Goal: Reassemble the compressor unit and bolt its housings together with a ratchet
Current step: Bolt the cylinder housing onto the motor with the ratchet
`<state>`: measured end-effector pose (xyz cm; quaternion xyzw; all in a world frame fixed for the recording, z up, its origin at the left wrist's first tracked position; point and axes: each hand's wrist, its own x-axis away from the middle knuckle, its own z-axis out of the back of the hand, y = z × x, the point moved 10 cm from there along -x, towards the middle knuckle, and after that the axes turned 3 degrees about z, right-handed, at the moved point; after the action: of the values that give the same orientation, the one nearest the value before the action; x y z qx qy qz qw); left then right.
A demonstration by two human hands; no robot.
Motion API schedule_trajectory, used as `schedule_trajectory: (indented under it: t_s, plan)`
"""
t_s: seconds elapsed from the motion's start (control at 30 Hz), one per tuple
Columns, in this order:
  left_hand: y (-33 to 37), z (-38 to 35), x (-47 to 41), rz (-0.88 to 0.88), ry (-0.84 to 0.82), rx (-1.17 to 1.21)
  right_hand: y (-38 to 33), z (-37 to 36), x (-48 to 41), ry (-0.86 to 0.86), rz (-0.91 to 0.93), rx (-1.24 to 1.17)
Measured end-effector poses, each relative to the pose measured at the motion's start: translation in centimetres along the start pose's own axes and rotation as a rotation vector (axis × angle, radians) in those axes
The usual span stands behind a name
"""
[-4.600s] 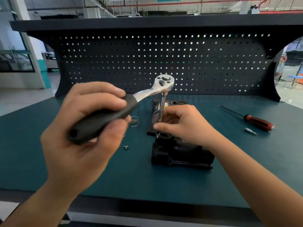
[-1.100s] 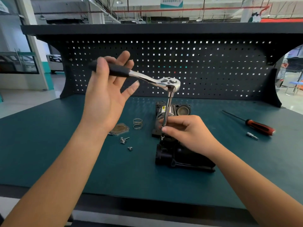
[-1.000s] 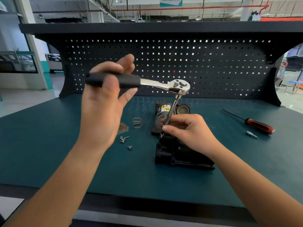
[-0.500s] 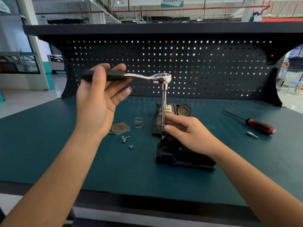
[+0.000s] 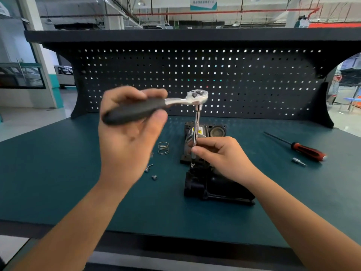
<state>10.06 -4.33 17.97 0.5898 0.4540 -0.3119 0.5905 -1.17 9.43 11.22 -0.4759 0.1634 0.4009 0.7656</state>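
Observation:
A black compressor unit (image 5: 211, 184) lies on the green bench top (image 5: 58, 182), its motor end pointing to the back. A chrome ratchet (image 5: 187, 99) with a black handle stands over it on a long upright extension bar (image 5: 197, 130), whose tip meets the housing. My left hand (image 5: 127, 137) grips the ratchet handle, held up at the left. My right hand (image 5: 220, 155) pinches the lower part of the extension bar just above the housing.
Left of the unit lie a coil spring (image 5: 163, 148) and loose screws (image 5: 149, 169). A red-handled screwdriver (image 5: 304, 148) and a small bit (image 5: 298, 162) lie at the right. A dark pegboard (image 5: 195, 81) closes off the back of the bench.
The ratchet handle has swung back and forth around the upright bar; in the last half second my left hand brought it lower and nearer to me. My right hand stayed on the bar.

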Motion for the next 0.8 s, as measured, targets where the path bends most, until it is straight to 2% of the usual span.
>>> schedule_trajectory:
  t_s: [0.1, 0.17, 0.23, 0.33, 0.43, 0.67, 0.73, 0.8]
  plan:
    - [3.6, -2.0, 2.4, -0.336, -0.139, -0.317, -0.2, -0.2, -0.1, -0.004, 0.026, 0.044]
    - [3.9, -2.2, 2.9, -0.401, -0.176, -0.369, 0.0, -0.2, -0.1, 0.004, 0.012, 0.041]
    - [2.7, -1.3, 2.1, -0.281, -0.13, -0.27, 0.2, -0.1, -0.2, -0.002, -0.016, 0.028]
    - [-1.7, 1.1, 0.2, 0.119, 0.003, 0.112, -0.2, -0.3, -0.2, -0.077, -0.047, 0.041]
    - [-5.6, 2.1, -1.0, 0.371, 0.073, 0.361, -0.2, -0.5, -0.1, -0.137, -0.059, 0.079]
    - [-10.5, 0.6, -2.1, 0.701, 0.211, 0.651, 0.1, -0.8, -0.8, -0.08, -0.068, 0.031]
    - [-10.7, 0.3, -2.1, 0.714, 0.249, 0.698, -0.1, -0.6, -0.9, -0.057, -0.03, 0.055]
    - [-9.7, 0.4, -2.0, 0.649, 0.25, 0.663, -0.2, -0.4, -0.9, -0.035, 0.003, 0.075]
